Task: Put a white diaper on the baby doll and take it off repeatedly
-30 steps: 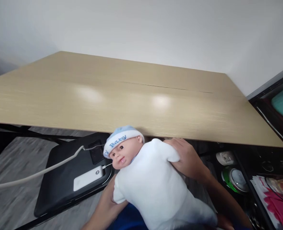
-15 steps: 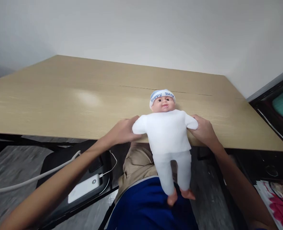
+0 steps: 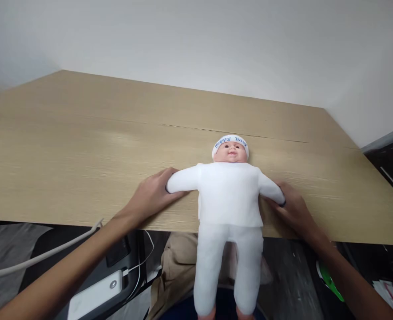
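A baby doll (image 3: 230, 195) in a white top and white trousers lies face up, its head and torso over the wooden table (image 3: 93, 173) and its legs hanging past the front edge. The white cap on its head reads "Happy Baby". My left hand (image 3: 154, 189) is closed around the doll's arm on the left side, the sleeve end tucked between thumb and fingers. On the other side my right hand (image 3: 291, 206) grips the opposite sleeve end. Both doll arms are stretched outward, and the doll's own hands are hidden in my grasp.
Below the table's edge on the left, a white power bank (image 3: 96, 295) with a cable rests on a black seat or case. A thick pale hose-like cable (image 3: 43, 255) crosses there. A green object (image 3: 329, 280) and papers sit low at right. A white wall stands behind.
The doll's arms are now pulled wider and straighter, as my hands have moved apart and onto the table. The view has shifted, with the table's front edge lower in it.
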The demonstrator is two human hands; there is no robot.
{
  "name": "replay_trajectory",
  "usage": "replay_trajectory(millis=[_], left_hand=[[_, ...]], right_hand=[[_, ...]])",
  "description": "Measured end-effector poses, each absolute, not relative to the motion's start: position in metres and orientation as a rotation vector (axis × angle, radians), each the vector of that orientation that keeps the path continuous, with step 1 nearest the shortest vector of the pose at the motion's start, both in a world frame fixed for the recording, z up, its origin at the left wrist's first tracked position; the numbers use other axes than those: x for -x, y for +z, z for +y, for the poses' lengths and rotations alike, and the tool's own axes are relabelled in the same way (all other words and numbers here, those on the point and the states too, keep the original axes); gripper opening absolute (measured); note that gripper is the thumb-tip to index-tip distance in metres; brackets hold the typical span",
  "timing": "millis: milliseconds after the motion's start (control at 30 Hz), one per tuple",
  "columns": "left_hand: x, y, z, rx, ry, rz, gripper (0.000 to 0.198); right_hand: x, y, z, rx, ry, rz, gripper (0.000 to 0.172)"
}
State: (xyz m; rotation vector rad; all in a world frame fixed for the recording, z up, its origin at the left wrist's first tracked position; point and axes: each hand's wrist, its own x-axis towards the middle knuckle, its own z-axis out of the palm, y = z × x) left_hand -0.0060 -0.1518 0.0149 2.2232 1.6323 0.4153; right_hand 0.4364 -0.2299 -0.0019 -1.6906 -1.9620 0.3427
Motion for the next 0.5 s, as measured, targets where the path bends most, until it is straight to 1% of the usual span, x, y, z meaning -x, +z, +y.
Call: replay_trajectory(millis=[100,233,500], left_hand=[[0.003,0.002,-0.122,-2.252,0.460,1.689,0.054],[-0.006,-0.003,-0.076,-2.274,0.505,1.731,0.063],[-0.028,-0.006,0.009,-2.290,0.615,1.854,0.064]], right_hand=[[-0.433,-0.003,-0.197,1.686,0.277,-1.977,0.041],[-0.437,-0.006,-0.149,1.678,0.196,-1.990,0.050],[-0.448,-0.021,-0.049,1.587,-0.038,-2.021,0.059]])
